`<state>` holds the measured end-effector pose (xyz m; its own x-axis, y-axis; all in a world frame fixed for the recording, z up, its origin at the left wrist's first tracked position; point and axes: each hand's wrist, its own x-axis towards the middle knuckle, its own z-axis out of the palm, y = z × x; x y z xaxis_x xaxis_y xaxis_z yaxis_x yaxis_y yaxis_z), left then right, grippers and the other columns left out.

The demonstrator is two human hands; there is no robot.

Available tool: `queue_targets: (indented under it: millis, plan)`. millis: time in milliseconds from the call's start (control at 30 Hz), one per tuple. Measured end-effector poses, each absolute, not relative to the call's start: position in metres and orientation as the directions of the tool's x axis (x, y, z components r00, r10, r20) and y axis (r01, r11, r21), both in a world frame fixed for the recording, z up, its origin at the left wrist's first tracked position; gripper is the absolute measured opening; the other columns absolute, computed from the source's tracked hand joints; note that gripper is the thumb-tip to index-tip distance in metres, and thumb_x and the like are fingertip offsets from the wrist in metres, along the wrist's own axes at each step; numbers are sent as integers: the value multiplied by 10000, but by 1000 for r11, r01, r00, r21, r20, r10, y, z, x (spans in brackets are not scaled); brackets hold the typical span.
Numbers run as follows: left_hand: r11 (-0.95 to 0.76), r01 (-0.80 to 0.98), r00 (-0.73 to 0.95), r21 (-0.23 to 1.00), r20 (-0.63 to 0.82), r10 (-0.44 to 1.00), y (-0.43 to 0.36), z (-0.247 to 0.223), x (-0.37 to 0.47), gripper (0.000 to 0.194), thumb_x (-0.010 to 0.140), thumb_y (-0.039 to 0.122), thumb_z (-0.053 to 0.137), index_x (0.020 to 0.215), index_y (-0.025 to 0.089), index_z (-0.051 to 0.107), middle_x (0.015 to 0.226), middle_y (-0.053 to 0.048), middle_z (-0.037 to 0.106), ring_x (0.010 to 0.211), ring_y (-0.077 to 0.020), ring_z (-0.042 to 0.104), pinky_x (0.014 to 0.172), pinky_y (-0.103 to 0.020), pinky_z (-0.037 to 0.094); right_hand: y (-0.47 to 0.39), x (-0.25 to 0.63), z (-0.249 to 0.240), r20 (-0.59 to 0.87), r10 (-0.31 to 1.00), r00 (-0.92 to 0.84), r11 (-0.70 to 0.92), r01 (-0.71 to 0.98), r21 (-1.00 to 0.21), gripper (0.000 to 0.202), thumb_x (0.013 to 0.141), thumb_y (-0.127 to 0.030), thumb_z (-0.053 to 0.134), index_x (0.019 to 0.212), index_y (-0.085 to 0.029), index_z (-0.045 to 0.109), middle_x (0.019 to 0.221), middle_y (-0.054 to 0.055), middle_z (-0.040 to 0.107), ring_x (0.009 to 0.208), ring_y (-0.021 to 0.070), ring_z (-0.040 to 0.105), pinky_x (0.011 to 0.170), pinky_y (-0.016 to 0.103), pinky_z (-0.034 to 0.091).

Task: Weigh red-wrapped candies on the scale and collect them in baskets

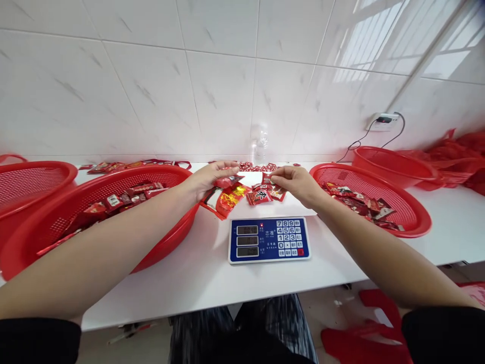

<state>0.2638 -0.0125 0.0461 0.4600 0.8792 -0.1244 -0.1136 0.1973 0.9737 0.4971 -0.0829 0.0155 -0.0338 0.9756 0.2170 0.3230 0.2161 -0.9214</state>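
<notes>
Fingertips of the right hand (297, 184) are pinched narrow on a small red packet (267, 178), held above the white plate (297, 206) of a scale. Opposite it, the left hand (212, 178) is curled around a red-wrapped packet (228, 181); just below that hand is a larger red-and-gold packet (234, 197) at the plate's left side, and whether the fingers also grip it cannot be told. Between the hands, a few little red packets (259, 196) lie in a loose cluster on the plate. Nearer the person, the scale's blue panel (270, 235) carries number keys and three displays, with a small red light lit; the digits are too faint to read surely. Under the left forearm stands a big red basket (166, 250) of packets, and a second, shallower basket (415, 215), also holding packets, sits beside the right wrist. Both rest on the white desk (215, 288). Further packets (106, 167) lie along the tiled wall (223, 96), where a clear container (260, 144) stands behind the plate. At the right, dark cords run from a wall socket (373, 123), and a red stool (364, 346) shows below the desk.
</notes>
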Motion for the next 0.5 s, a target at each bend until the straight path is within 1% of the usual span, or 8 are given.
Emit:
queue_targets:
  millis: [67,100,167,200,233,300,400,500]
  plan:
    - [188,-164,377,968,-115,919,-4,47,255,125,721,128,732,832,151,678,757,-73,697,642,-175,667,606,-309,573,-91,509,2,207,977,-44,201,498,-843,230,817,-375,608,922,-178,664,766,46,680,679,152,617,629,322,521]
    - [172,-186,336,967,-102,936,0,48,251,98,730,128,722,813,146,673,740,-66,692,628,-170,662,589,-301,571,-94,513,-4,219,974,-54,208,594,-777,225,826,-373,594,932,-190,671,795,47,688,714,164,623,656,336,516]
    - [144,-216,264,966,-84,961,8,49,245,77,736,137,710,791,143,656,714,-51,681,603,-170,653,560,-306,567,-100,519,-12,278,958,-68,232,753,-616,227,842,-366,565,980,-223,677,912,50,697,804,188,629,728,365,504]
    - [138,-225,234,965,-83,969,11,49,244,81,736,144,708,788,146,647,709,-43,678,595,-173,649,556,-315,566,-102,521,-14,316,946,-75,245,802,-544,242,853,-364,549,1017,-236,673,983,52,690,844,195,629,755,372,498]
    - [133,-231,208,964,-84,975,12,49,243,88,733,146,708,788,148,639,706,-37,676,592,-173,646,560,-320,566,-104,522,-13,355,931,-82,261,830,-493,261,865,-365,532,1052,-241,664,1040,57,677,869,198,629,765,371,497]
    - [118,-235,167,965,-79,983,12,49,242,100,730,143,707,794,148,630,710,-29,674,597,-166,642,588,-316,567,-108,523,-6,453,888,-73,300,839,-453,293,887,-369,500,1096,-226,646,1087,69,660,875,195,632,746,354,504]
    - [96,-225,135,970,-66,989,7,50,243,108,730,138,704,801,141,622,713,-24,668,596,-155,637,605,-306,566,-116,522,14,600,798,-49,362,836,-412,291,904,-358,481,1089,-202,644,1049,74,667,873,187,632,731,340,511]
    - [100,-227,144,969,-68,987,1,52,245,118,730,151,707,808,144,618,717,-22,663,595,-156,639,581,-304,567,-126,518,30,655,753,-54,383,846,-370,273,908,-345,475,1064,-205,650,1018,71,672,889,194,629,738,351,518]
